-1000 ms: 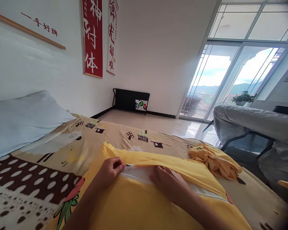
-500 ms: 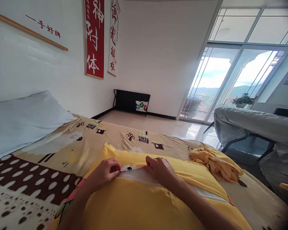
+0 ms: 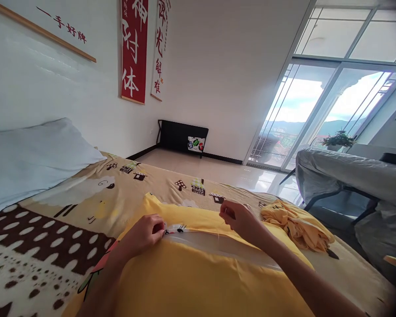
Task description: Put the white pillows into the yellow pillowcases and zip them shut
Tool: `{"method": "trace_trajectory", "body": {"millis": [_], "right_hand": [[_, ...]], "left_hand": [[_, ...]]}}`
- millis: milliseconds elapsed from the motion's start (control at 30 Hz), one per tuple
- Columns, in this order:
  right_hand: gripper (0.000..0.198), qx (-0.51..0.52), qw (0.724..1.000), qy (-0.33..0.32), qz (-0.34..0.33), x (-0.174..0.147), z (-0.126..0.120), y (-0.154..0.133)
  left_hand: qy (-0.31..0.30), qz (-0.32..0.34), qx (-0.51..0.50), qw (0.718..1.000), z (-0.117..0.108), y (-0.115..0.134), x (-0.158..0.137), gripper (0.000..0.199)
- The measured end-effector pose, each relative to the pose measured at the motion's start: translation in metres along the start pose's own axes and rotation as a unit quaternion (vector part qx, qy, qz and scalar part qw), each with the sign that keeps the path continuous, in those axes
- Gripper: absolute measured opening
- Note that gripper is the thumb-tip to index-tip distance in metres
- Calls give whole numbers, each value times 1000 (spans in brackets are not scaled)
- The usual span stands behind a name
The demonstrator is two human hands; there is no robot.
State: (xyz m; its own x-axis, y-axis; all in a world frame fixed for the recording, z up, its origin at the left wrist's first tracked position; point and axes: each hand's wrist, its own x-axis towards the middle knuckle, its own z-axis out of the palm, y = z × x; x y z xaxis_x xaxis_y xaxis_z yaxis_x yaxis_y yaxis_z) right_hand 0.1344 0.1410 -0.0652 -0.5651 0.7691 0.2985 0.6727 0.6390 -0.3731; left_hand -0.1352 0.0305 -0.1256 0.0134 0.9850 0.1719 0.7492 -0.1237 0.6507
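Note:
A yellow pillowcase (image 3: 198, 277) lies across the bed before me, its long opening parted over a white pillow (image 3: 214, 243). At the opening's left end, my left hand (image 3: 149, 230) is closed, pinching the case's edge beside a patch of white printed lining (image 3: 175, 229). My right hand (image 3: 239, 220) is raised a little above the far edge of the opening, thumb and fingers pinched together. From its fingertips a thin pale thread (image 3: 218, 237) seems to run down toward the opening; it is faint.
A crumpled yellow cloth (image 3: 297, 224) lies on the patterned blanket (image 3: 161, 187) to the right. A grey-white pillow (image 3: 36, 163) rests at the left. Beyond the bed stand a black folded piece of furniture (image 3: 181, 136) and a plastic-covered table (image 3: 343, 169) with a chair (image 3: 339, 211).
My right hand has let go of the opening's edge and moved up and to the right. The opening gapes wider, showing more white. My left hand stays at its end.

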Motion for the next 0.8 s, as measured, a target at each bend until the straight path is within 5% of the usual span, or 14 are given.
{"method": "trace_trajectory", "body": {"millis": [167, 533, 800], "right_hand": [[15, -51, 998, 23, -42, -26, -18, -17], [48, 38, 963, -219, -152, -65, 10, -10], [46, -34, 980, -192, 38, -62, 0, 25]], "left_hand": [[0, 4, -2, 1000, 0, 1, 0, 17], [27, 12, -14, 999, 1, 5, 0, 16], [12, -15, -116, 993, -3, 3, 0, 23]]}}
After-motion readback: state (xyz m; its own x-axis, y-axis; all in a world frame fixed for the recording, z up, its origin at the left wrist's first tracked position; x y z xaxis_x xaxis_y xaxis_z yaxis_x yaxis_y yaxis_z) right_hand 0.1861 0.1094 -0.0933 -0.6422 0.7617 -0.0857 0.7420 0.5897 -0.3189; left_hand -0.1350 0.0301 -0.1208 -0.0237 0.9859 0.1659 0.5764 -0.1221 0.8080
